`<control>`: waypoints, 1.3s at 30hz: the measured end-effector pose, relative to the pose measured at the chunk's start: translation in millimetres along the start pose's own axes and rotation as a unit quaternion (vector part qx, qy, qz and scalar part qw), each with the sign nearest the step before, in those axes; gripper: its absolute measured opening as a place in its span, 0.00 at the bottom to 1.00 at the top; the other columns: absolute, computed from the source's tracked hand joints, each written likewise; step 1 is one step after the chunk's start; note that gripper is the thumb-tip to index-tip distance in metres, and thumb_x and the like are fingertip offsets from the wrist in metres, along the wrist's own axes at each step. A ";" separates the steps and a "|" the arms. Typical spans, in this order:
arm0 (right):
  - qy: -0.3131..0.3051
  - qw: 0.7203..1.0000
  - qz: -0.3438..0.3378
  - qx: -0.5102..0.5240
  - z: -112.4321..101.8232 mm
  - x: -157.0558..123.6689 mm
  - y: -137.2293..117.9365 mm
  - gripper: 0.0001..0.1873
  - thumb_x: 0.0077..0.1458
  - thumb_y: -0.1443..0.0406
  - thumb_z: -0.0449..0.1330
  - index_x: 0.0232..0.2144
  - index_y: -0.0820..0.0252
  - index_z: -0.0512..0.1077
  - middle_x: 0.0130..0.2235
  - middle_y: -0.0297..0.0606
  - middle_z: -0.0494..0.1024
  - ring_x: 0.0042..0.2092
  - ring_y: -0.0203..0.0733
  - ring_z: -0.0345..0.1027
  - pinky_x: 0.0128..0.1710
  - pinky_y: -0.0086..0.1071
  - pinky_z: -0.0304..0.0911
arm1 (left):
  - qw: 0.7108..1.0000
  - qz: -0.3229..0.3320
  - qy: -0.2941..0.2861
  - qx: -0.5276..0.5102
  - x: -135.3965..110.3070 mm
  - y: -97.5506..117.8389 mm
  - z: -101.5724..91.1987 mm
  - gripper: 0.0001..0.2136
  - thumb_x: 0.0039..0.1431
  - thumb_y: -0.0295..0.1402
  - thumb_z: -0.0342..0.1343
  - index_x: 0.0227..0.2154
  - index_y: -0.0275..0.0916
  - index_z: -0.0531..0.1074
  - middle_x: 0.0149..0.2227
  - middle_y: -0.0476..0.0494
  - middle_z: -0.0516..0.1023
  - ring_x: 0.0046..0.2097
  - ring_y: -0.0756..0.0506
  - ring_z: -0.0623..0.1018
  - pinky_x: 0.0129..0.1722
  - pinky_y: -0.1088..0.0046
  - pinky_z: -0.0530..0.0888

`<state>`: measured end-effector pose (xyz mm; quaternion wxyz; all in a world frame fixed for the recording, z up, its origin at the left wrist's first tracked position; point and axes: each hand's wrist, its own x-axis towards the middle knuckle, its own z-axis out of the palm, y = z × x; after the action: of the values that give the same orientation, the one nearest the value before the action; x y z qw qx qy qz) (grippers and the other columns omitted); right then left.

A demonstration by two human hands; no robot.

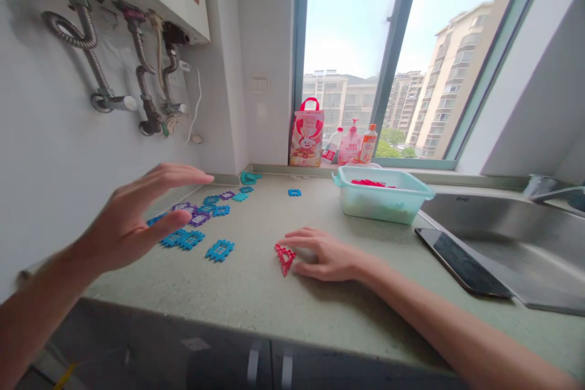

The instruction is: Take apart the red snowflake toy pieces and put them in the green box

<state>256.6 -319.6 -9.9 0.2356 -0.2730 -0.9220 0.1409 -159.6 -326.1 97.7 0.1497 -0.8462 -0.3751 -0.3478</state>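
My right hand [325, 254] lies on the countertop [256, 292], its fingertips pinching a red triangular plastic piece [284, 258] that rests on the surface. My left hand [137, 216] hovers above the counter with fingers stretched out and nothing in it. Just beyond it lie several blue and purple square plastic pieces [201, 228]. One lone blue piece [294, 192] lies farther back. A pale green plastic tub [381, 198] stands behind my right hand with red pieces [371, 183] inside.
A dark phone [461, 262] lies at the edge of the steel sink [512, 225] on the right. A pink bag [307, 134] and several bottles [354, 145] stand on the window sill. Pipes [137, 73] hang on the left wall.
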 end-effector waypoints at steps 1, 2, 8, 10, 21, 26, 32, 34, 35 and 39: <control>-0.002 1.000 -0.008 -0.004 1.5 1.5 -1.1 0.27 0.67 0.57 0.66 0.66 0.45 0.74 0.64 0.45 0.77 0.64 0.54 0.72 0.66 0.52 0.66 | 0.998 0.001 -0.058 -0.016 -5.4 -12.2 9.1 0.29 0.71 0.58 0.52 0.67 0.49 0.71 0.66 0.45 0.75 0.65 0.35 0.75 0.67 0.54 0.70; -0.001 1.000 -0.012 -0.006 2.9 3.2 -1.6 0.23 0.68 0.59 0.64 0.64 0.45 0.76 0.63 0.44 0.78 0.64 0.53 0.72 0.65 0.51 0.67 | 0.993 -0.010 -0.119 -0.024 -12.1 -28.1 19.7 0.33 0.69 0.62 0.51 0.68 0.50 0.70 0.68 0.45 0.73 0.66 0.35 0.73 0.68 0.55 0.68; 0.020 0.999 -0.021 0.018 1.8 9.1 6.3 0.12 0.69 0.59 0.64 0.50 0.49 0.84 0.53 0.41 0.85 0.55 0.47 0.79 0.59 0.43 0.71 | 0.958 -0.154 -0.240 0.036 -55.4 -116.7 76.2 0.54 0.61 0.75 0.32 0.73 0.36 0.63 0.73 0.29 0.64 0.71 0.30 0.67 0.67 0.52 0.65; 0.022 0.999 -0.021 0.020 -1.3 8.8 7.8 0.12 0.71 0.59 0.62 0.48 0.51 0.85 0.51 0.41 0.86 0.53 0.47 0.80 0.58 0.43 0.71 | 0.961 -0.146 -0.232 0.029 -59.2 -116.9 87.8 0.56 0.59 0.77 0.31 0.73 0.34 0.61 0.74 0.27 0.62 0.73 0.29 0.63 0.69 0.51 0.61; 0.039 0.995 0.070 -0.059 1.7 12.5 0.3 0.12 0.57 0.56 0.74 0.41 0.54 0.82 0.41 0.39 0.85 0.45 0.47 0.78 0.48 0.39 0.71 | 0.954 -0.075 -0.290 -0.013 -31.7 -68.4 119.1 0.47 0.57 0.66 0.61 0.74 0.47 0.63 0.77 0.31 0.56 0.75 0.23 0.58 0.69 0.40 0.60; 0.036 0.993 0.096 -0.063 -6.3 9.2 6.0 0.09 0.59 0.64 0.70 0.44 0.54 0.84 0.42 0.37 0.85 0.43 0.43 0.79 0.47 0.34 0.70 | 0.940 -0.100 -0.327 0.009 -15.6 -60.4 134.5 0.51 0.54 0.70 0.57 0.76 0.50 0.57 0.79 0.35 0.51 0.78 0.23 0.51 0.71 0.33 0.55; -0.046 0.970 0.194 -0.141 -39.7 -1.9 -5.2 0.25 0.55 0.46 0.72 0.49 0.54 0.83 0.47 0.44 0.84 0.45 0.51 0.79 0.47 0.39 0.70 | 0.939 -0.108 -0.326 0.023 11.0 -57.4 160.9 0.53 0.55 0.73 0.52 0.78 0.50 0.53 0.79 0.36 0.49 0.78 0.24 0.50 0.72 0.33 0.53; -0.068 0.962 0.239 -0.116 -47.9 -5.9 -5.8 0.24 0.53 0.46 0.73 0.45 0.53 0.84 0.43 0.41 0.85 0.40 0.48 0.79 0.42 0.36 0.69 | 0.940 -0.116 -0.319 0.020 21.8 -60.7 170.7 0.53 0.55 0.73 0.51 0.77 0.50 0.54 0.79 0.36 0.51 0.78 0.23 0.51 0.71 0.33 0.53; -0.075 0.961 0.247 -0.097 -49.8 -7.3 -5.1 0.20 0.54 0.49 0.73 0.43 0.53 0.84 0.41 0.39 0.85 0.38 0.46 0.78 0.40 0.35 0.69 | 0.940 -0.120 -0.320 0.012 27.8 -62.8 175.6 0.51 0.56 0.73 0.50 0.77 0.50 0.54 0.79 0.37 0.51 0.77 0.23 0.52 0.71 0.32 0.53; -0.067 0.974 0.208 -0.058 -45.2 -8.5 2.5 0.08 0.55 0.62 0.70 0.39 0.54 0.84 0.38 0.36 0.84 0.35 0.40 0.77 0.37 0.30 0.67 | 0.940 -0.133 -0.315 -0.009 52.9 -70.3 192.8 0.46 0.64 0.70 0.39 0.76 0.47 0.58 0.78 0.37 0.55 0.77 0.25 0.54 0.72 0.32 0.50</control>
<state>287.1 -316.5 24.5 0.1229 -0.4616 -0.8655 0.1504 -94.5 -151.5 -3.3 -0.0311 -0.8561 -0.5090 -0.0840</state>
